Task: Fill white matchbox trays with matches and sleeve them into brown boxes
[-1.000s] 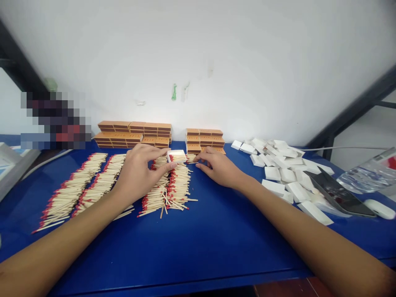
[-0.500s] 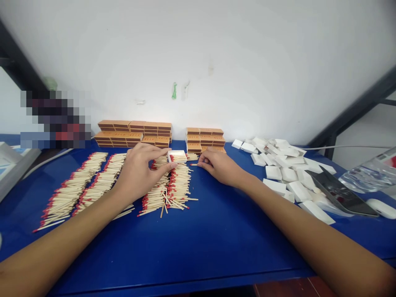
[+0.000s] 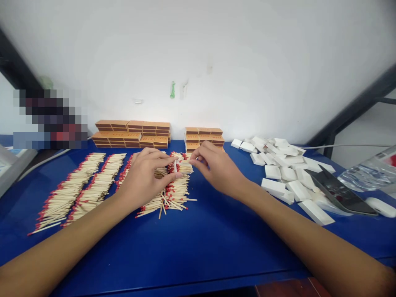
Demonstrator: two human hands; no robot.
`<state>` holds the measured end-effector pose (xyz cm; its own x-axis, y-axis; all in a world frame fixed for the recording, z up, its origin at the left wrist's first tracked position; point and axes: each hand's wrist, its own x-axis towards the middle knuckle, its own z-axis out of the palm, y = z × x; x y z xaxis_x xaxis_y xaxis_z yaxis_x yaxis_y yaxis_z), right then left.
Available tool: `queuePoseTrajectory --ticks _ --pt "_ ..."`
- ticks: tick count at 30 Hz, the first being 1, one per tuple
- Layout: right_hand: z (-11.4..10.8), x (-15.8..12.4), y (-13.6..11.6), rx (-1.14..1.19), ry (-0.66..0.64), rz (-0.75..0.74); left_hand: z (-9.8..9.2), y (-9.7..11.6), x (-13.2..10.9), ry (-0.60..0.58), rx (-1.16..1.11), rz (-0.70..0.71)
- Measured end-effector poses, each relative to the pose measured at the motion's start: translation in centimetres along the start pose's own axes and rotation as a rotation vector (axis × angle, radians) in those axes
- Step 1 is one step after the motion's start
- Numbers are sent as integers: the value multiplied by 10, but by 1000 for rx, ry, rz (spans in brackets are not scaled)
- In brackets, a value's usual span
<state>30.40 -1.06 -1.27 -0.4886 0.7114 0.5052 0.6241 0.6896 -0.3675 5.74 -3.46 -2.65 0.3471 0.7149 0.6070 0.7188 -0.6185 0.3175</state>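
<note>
My left hand [image 3: 145, 176] is curled round a small white matchbox tray [image 3: 183, 166] full of matches, holding it tilted above a loose heap of red-tipped matches [image 3: 170, 194]. My right hand [image 3: 216, 167] pinches at the tray's right end, thumb and fingers closed on the matches in it. Both hands meet over the heap on the blue table [image 3: 201, 239].
Long rows of red-tipped matches [image 3: 77, 189] lie to the left. Stacks of orange matchbox sleeves [image 3: 133, 134] and a smaller stack [image 3: 204, 136] stand against the wall. A pile of white trays [image 3: 284, 169], a phone [image 3: 337, 192] and a white case [image 3: 380, 207] lie right.
The tray has come up off the table and tilted in my left hand. My right hand has lifted from the tabletop and closed in on the tray's right end.
</note>
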Motion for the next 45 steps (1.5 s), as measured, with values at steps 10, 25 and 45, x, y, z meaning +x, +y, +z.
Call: queuePoseTrajectory --ticks 10,25,45 --pt "0 4 32 -38 -53 9 -7 -4 4 46 40 -72" --pt "6 4 46 -76 -201 65 -9 -8 5 26 77 -114" --pt "-4 3 12 -49 -35 19 -4 -3 2 -8 13 -37"
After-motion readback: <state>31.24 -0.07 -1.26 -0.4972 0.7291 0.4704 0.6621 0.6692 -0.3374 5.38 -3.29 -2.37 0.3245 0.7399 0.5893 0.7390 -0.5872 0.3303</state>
